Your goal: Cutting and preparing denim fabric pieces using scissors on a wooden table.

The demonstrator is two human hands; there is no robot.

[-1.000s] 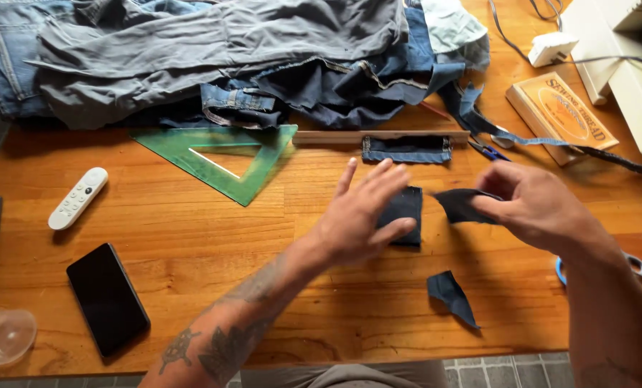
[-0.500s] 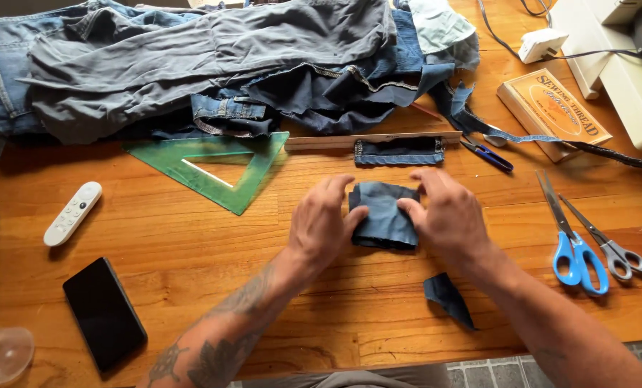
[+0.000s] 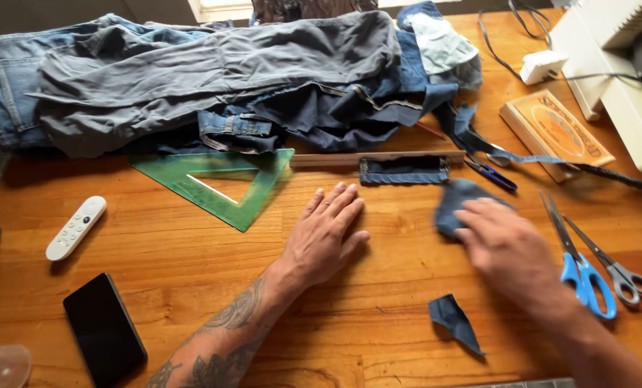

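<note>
Lying flat and open at mid-frame, the left hand (image 3: 328,237) presses palm-down on the bare table (image 3: 378,338), holding nothing; right of it, the blurred right hand (image 3: 504,244) grips a denim patch (image 3: 454,201) at centre right; a denim scrap (image 3: 454,320) lies below, apart; blue scissors (image 3: 583,269) and grey scissors (image 3: 615,269) lie at the right edge; a green triangle (image 3: 213,187) sits left of centre, under the heaped jeans (image 3: 213,72) along the top.

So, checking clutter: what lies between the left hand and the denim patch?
Head view: only bare wooden table between left hand and denim patch.
</note>
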